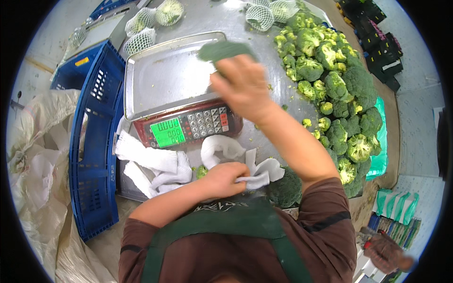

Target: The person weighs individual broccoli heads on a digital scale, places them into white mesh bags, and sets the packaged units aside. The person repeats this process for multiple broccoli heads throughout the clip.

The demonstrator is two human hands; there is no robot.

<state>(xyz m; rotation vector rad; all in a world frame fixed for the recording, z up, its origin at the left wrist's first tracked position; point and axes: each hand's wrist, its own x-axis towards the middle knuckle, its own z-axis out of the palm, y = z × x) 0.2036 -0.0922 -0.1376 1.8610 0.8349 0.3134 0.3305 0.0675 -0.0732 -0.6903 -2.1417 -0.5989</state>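
Note:
My right hand grips a green broccoli head, blurred, over the right side of the steel pan of a weighing scale; whether the head touches the pan I cannot tell. Below the pan, the scale's keypad and lit green display face me. Close to my apron, my left hand pinches a white foam-net sleeve. More white net sleeves lie bunched on the steel table to its left. A loose broccoli head sits just right of the held sleeve.
Broccoli heads are heaped along the table's right side. Netted heads lie beyond the scale, with others at the far right. A blue plastic crate and woven sacks stand left. Another person is at lower right.

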